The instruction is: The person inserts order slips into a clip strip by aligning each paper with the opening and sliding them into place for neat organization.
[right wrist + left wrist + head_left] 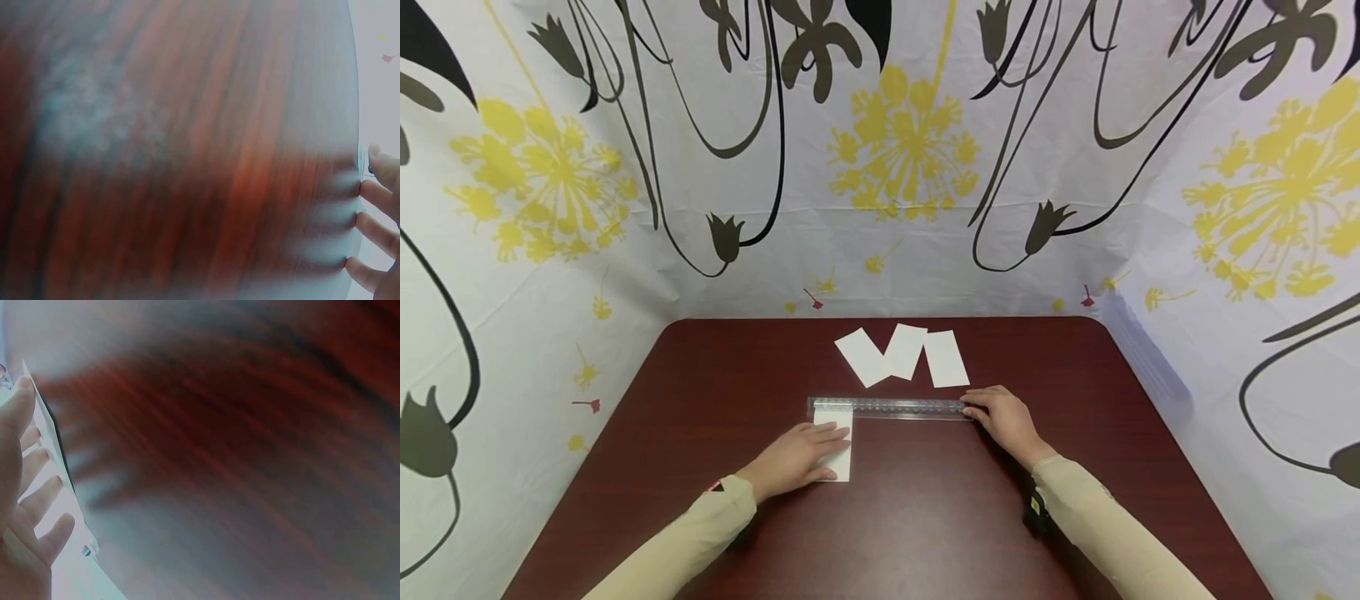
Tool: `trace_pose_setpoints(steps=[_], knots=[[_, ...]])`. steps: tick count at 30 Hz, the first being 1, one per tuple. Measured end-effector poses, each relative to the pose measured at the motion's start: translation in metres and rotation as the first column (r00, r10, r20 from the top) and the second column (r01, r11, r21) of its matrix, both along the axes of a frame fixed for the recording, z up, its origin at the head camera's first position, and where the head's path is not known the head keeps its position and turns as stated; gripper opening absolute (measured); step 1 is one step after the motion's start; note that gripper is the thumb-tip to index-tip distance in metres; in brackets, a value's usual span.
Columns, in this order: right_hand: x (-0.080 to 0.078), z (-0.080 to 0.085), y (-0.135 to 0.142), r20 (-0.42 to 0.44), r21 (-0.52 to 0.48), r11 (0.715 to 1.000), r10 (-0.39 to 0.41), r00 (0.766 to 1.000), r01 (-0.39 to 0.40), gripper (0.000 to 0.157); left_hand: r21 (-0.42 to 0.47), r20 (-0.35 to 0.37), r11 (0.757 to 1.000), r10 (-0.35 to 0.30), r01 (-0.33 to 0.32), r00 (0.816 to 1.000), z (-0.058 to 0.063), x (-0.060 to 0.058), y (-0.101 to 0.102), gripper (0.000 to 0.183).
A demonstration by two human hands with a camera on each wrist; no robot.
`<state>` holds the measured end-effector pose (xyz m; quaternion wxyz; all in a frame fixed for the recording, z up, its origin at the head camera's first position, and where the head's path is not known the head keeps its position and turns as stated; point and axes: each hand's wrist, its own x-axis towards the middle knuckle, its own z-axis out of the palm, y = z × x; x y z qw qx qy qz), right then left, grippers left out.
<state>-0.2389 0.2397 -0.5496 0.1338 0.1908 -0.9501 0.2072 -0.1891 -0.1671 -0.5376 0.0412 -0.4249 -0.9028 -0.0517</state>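
A white paper card [841,471] lies on the dark wood table, its long sides running away from me. My left hand [796,458] rests flat on it with fingers extended; the left wrist view shows the same hand [22,500] spread over the card's pale surface. Across the card's far end lies a clear plastic ruler [906,408], stretching to the right. At the ruler's right end, my right hand [1006,423] grips it between thumb and fingers. In the right wrist view, that hand's fingertips [357,267] come down at the tabletop, and the ruler is mostly out of sight.
Beyond the ruler lie three more white cards: a left one [862,358] tilted, a middle one [906,350] touching or overlapping it, and a right one [947,360]. The table [730,358] ends at a patterned curtain [880,267] behind and at both sides.
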Motion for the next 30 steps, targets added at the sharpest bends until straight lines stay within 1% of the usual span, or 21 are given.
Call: trace_pose_setpoints(steps=[13, 17, 23, 30], knots=[[-0.001, -0.001, 0.001, -0.001, 0.010, 1.000, 0.005, 1.000, -0.005, 0.027, -0.029, -0.016, 1.000, -0.005, 0.004, 1.000, -0.001, -0.001, 0.006, 0.056], [-0.002, -0.001, 0.001, -0.003, 0.015, 1.000, 0.007, 1.000, -0.007, 0.027, -0.024, -0.002, 1.000, -0.001, 0.001, 1.000, -0.002, -0.002, 0.008, 0.057], [-0.001, 0.000, 0.001, 0.002, 0.016, 1.000, 0.011, 1.000, -0.011, 0.026, -0.012, 0.002, 1.000, -0.004, 0.004, 1.000, -0.003, -0.002, 0.011, 0.057], [0.000, 0.002, 0.001, 0.006, 0.018, 1.000, 0.011, 1.000, -0.011, 0.027, -0.017, 0.019, 1.000, 0.011, -0.011, 1.000, -0.002, -0.001, 0.017, 0.056]])
